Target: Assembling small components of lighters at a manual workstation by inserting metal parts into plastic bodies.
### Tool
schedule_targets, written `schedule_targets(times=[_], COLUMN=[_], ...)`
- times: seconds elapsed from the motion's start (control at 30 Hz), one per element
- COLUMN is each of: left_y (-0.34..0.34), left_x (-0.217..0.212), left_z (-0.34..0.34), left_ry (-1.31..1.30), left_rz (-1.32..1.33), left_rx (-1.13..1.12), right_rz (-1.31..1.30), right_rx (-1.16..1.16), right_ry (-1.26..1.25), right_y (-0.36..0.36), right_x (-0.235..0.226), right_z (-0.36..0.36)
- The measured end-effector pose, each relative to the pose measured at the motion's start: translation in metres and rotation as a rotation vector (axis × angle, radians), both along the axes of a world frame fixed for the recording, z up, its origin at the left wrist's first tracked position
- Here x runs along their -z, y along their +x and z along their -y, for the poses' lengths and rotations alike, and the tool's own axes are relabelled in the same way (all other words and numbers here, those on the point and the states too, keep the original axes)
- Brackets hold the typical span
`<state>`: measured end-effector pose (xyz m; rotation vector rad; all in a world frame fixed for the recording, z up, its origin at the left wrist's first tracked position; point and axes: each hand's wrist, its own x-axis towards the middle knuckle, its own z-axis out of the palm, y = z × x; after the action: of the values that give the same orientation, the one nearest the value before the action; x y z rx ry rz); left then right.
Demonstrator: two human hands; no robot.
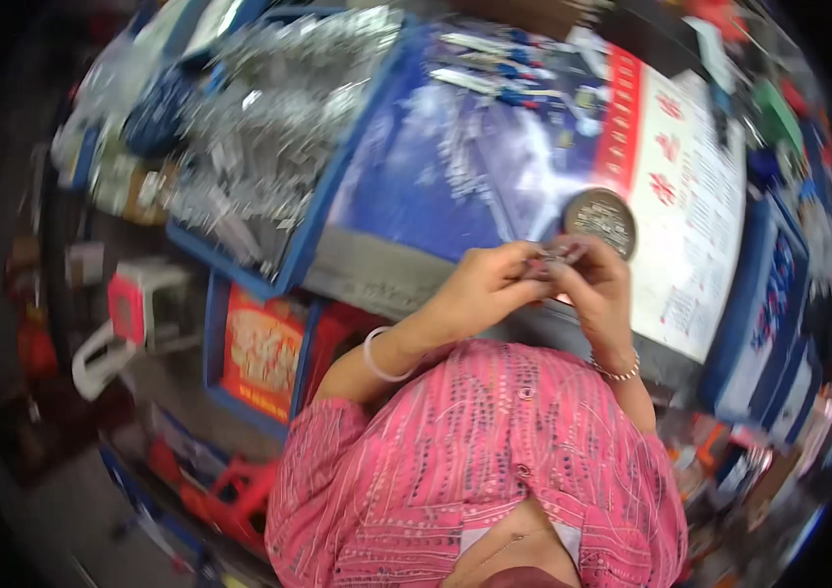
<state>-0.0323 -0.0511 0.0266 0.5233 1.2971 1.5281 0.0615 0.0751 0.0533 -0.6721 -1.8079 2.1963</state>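
My left hand (490, 284) and my right hand (596, 286) meet at the near edge of the work table, in front of my chest. The fingers of both hands are pinched together around something small and dark, which blur and the fingertips keep me from making out. Just beyond my right hand lies a round, dark tin-like disc (600, 218) with a pale rim. Several slender white pieces with blue and red ends (485, 73) lie at the table's far side. Small clear parts (465, 157) are scattered nearer on the blue printed sheet (387, 167).
To the left, a blue tray (323, 220) is heaped with shiny clear plastic pieces (269, 118). Blue bins (754, 323) with small blue and red parts stand at the right. Below left are a red-lined crate (264, 343), a white stool (146, 294) and a red stool (244, 495).
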Motion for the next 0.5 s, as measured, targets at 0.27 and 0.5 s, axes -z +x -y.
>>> schedule_targets(times=[0.27, 0.5], left_y=[0.007, 0.014], left_x=[-0.001, 0.001], left_z=[0.018, 0.027], left_ry=[-0.052, 0.018], left_rz=[-0.218, 0.037], left_rx=[0.17, 0.135], right_rz=[0.016, 0.072], right_rx=[0.016, -0.063], right_ry=[0.227, 0.214], right_y=[0.01, 0.007], right_x=[0.011, 0.013], right_z=[-0.007, -0.008])
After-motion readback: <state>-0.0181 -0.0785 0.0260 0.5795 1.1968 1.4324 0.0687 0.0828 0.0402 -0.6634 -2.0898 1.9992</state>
